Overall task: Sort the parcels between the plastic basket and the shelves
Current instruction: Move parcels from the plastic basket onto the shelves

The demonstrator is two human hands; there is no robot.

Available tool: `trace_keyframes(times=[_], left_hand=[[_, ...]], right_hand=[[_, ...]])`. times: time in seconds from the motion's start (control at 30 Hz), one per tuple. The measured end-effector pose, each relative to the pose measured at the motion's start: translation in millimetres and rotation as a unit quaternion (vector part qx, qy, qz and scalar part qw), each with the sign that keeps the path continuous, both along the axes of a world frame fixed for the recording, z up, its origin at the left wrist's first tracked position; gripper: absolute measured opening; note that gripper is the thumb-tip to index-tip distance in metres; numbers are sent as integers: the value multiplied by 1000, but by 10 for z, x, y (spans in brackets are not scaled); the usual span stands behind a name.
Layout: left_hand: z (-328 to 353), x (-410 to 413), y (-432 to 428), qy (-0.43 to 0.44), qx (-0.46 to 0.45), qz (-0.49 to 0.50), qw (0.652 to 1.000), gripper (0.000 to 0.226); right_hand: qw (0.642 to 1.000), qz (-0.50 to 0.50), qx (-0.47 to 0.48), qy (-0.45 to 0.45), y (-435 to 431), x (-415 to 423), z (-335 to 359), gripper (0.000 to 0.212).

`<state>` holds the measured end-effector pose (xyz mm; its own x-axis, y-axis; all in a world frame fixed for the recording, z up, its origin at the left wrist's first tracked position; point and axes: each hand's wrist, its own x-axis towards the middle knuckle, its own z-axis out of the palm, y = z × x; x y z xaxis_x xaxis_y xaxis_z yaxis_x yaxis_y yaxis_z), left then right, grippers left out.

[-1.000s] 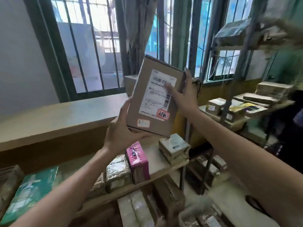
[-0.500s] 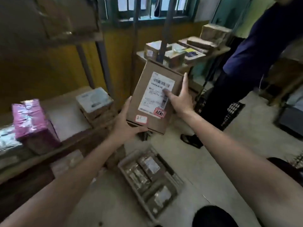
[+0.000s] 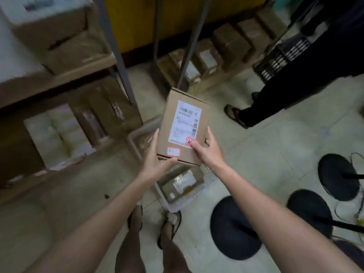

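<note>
Above the plastic basket [image 3: 142, 128] on the floor, at the centre of my view, both hands now carry the brown parcel [image 3: 183, 127]. One second ago this parcel was lifted high before the window with the label turned to me, and half a second ago it was already coming down while the view swung away from the shelf. Now the view looks straight at the floor and the parcel hangs low over the basket, not touching it as far as I can see.

The left hand [image 3: 155, 160] grasps the near left corner, with the thumb curled over the near edge. The right hand [image 3: 206, 152] grasps the right side. Its thumb has slid from the barcode down to the red sticker.

Another parcel [image 3: 181, 184] lies already in the basket, at 6 o'clock from the held one. The shelves [image 3: 59, 79] stand at 10 o'clock and more boxes sit on them. A second person's leg [image 3: 275, 99] is at 2 o'clock.

I judge that the label reading is finished and this parcel was chosen for the basket, not for a shelf. What remains is to lower it and let it go beside the other parcel
</note>
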<state>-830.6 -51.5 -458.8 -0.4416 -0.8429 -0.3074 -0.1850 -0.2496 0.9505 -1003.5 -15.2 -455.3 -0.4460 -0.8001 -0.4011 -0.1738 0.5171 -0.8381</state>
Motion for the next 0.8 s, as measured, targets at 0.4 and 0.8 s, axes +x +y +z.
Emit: trace_keyframes(times=[0.4, 0.8], left_hand=[[-2212, 370, 110, -172, 46, -90, 980, 68], [-4092, 734, 201, -493, -237, -332, 769, 95]], right_hand=[[990, -41, 135, 19, 97, 258, -2133, 64], [952, 202, 142, 180, -537, 263, -4124, 52]])
